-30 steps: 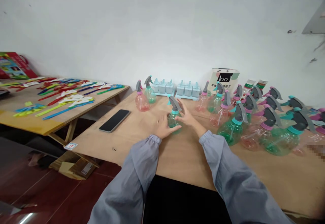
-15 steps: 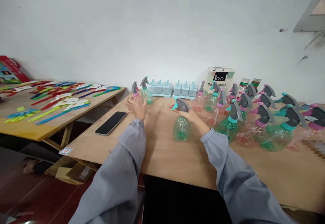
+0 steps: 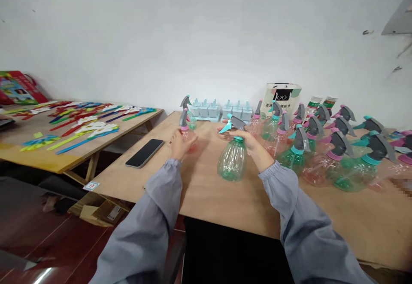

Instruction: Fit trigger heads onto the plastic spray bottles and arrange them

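Note:
My left hand (image 3: pixel 180 145) is wrapped round the body of a pink spray bottle (image 3: pixel 190 140) with a grey head and pink collar. My right hand (image 3: pixel 246 140) grips the neck of a green spray bottle (image 3: pixel 232 159), whose grey and turquoise head points left. Behind the pink bottle, another green spray bottle (image 3: pixel 192 120) is partly hidden. Several pink and green spray bottles (image 3: pixel 318 159) stand close together to the right of my right hand.
A black phone (image 3: pixel 144 153) lies on the wooden table (image 3: pixel 206 198), left of my left hand. Light blue moulds (image 3: pixel 206 110) and a paper bag (image 3: pixel 280 99) stand by the wall. On the left table are colourful plastic strips (image 3: pixel 86 131).
My left hand has closed round the pink bottle, which is now nearer to me. The green bottle in my right hand looks nearer and larger. The view has shifted slightly.

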`<state>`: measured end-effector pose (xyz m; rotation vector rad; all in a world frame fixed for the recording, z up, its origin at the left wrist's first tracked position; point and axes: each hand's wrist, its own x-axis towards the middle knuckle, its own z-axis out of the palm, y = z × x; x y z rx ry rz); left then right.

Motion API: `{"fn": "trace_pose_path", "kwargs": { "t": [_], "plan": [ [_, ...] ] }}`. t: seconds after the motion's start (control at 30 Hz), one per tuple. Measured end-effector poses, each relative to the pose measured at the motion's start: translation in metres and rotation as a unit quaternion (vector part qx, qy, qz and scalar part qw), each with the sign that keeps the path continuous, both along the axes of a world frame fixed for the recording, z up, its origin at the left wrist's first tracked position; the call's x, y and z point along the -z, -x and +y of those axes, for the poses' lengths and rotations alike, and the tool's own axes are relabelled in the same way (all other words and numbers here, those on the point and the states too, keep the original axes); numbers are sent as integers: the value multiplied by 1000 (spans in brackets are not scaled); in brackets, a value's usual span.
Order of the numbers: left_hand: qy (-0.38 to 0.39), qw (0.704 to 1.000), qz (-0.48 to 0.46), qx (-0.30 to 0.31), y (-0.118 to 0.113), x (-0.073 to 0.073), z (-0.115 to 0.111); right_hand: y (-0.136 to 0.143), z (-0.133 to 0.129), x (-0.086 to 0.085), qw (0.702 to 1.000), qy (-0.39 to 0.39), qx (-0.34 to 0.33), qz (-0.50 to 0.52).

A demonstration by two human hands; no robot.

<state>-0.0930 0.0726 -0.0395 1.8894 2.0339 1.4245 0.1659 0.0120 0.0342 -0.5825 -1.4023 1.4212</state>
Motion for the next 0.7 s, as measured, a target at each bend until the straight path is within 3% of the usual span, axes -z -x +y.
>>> {"fn": "trace_pose_path", "kwargs": {
  "t": [0.13,0.23,0.37,0.53,0.7],
  "plan": [
    [-18,999,13,42,-22,19,-54,4,4,1,1000,22,-19,8],
    [-25,998,15,54,-34,23,-75,7,6,2,1000,10,-24,4],
    [-21,998,7,52,-38,21,-79,9,5,2,1000,0,9,-1],
    [-19,999,-1,49,-36,21,-76,13,1,-1,995,49,84,-5],
    [-28,998,-13,60,-35,22,-76,18,-5,-4,998,41,37,-7]
  ]
}}
